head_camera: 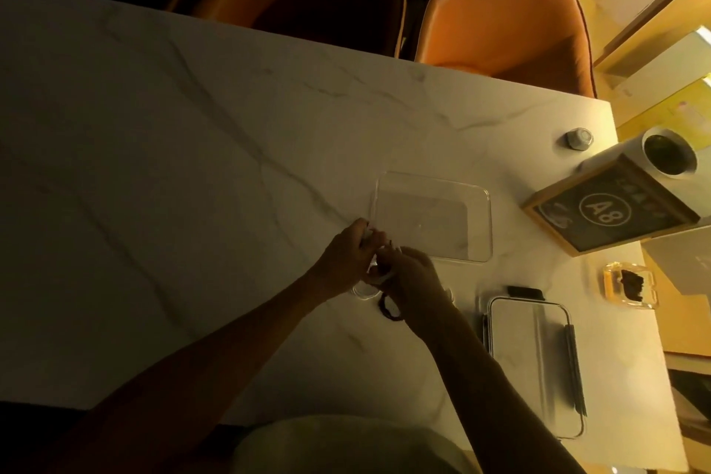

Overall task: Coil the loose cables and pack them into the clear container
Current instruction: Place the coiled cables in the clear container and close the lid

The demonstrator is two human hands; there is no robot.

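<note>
- Left hand (pixel 346 254) and right hand (pixel 413 277) meet just before the container (pixel 433 217), fingers curled round a cable (pixel 388 306), probably so the finished coil drops straight in.
- A dark loop hangs below the right hand onto the table (pixel 192 165).
- Container: open, apparently empty.
- Lid (pixel 534 366) lies apart to the right, leaving the opening free.

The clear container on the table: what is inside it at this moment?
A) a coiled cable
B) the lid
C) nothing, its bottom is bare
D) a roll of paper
C: the clear container shows only its bare bottom, the lid lies apart on the table, and the left hand and right hand hold the cables beside it.
</note>
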